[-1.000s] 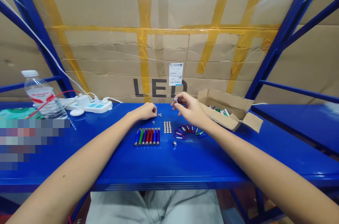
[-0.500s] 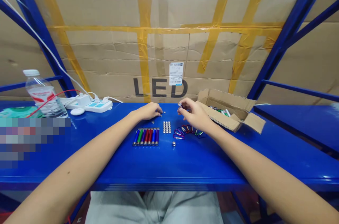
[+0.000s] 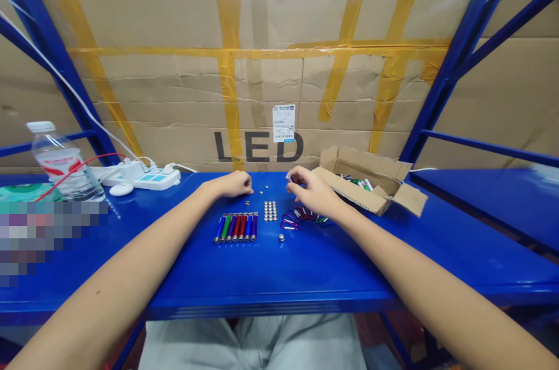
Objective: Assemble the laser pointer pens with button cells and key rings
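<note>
My left hand (image 3: 237, 185) rests on the blue table with its fingers curled together; whatever they hold, if anything, is hidden. Just right of it lie two loose silver button cells (image 3: 261, 192). My right hand (image 3: 312, 189), raised a little, pinches a small shiny piece (image 3: 289, 178) between thumb and fingers; its kind is too small to tell. Between the hands stand neat rows of button cells (image 3: 270, 211). Nearer me is a row of coloured metal tubes (image 3: 236, 228) like mini flashlights. Coloured carabiners (image 3: 290, 221) fan out below my right hand, and a small silver stack (image 3: 282, 238) sits in front.
An open cardboard box (image 3: 395, 175) with metal parts stands at the right. To the left are a water bottle (image 3: 65, 163), a white power strip (image 3: 158, 178) and cables. A large taped cardboard sheet (image 3: 183, 96) walls off the back between blue posts.
My left hand has drawn slightly left, away from the loose button cells, and its fingers have curled in. My right hand keeps its pinch. The whole view has shifted a little.
</note>
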The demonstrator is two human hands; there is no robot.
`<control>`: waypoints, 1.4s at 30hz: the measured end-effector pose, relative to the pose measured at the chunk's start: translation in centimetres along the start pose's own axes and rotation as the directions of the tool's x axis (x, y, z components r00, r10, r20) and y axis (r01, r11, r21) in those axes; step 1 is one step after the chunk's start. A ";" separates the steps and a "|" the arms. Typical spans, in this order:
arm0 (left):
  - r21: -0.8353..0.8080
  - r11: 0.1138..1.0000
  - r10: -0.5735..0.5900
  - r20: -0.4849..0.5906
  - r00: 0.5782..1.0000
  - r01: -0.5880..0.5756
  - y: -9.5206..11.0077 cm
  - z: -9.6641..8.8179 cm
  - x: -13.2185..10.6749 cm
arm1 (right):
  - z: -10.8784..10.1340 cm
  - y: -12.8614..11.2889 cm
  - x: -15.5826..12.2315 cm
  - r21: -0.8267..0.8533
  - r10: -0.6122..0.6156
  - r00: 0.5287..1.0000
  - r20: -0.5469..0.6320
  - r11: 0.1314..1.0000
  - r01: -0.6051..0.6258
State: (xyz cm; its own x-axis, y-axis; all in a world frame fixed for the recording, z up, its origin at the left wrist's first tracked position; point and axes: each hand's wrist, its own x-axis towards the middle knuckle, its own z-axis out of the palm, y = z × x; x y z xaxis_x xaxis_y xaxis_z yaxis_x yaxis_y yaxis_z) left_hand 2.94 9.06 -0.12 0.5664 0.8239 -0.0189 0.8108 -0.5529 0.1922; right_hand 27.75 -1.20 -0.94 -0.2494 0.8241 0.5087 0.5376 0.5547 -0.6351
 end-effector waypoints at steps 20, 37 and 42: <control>0.107 0.829 0.504 -0.567 0.651 -0.549 8.3 0.6 -3.5 | 0.8 -0.9 0.0 0.378 0.121 0.979 0.163 0.909 -0.176; 0.117 0.950 0.307 -0.168 0.937 -0.290 3.0 2.0 0.1 | 0.4 0.1 0.1 0.109 -0.102 0.991 0.087 0.990 0.093; 0.175 0.928 0.354 -0.148 0.923 -0.328 3.1 2.2 1.6 | 0.3 0.0 0.1 0.074 -0.119 0.989 0.091 0.991 0.112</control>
State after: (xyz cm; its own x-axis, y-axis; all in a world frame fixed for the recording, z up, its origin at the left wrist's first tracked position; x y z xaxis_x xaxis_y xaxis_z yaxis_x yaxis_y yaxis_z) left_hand 6.74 8.38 -1.74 0.7880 0.5835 0.1963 0.5930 -0.8051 0.0131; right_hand 27.44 -1.10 -1.08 -0.3835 0.7594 0.5256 0.4455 0.6507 -0.6149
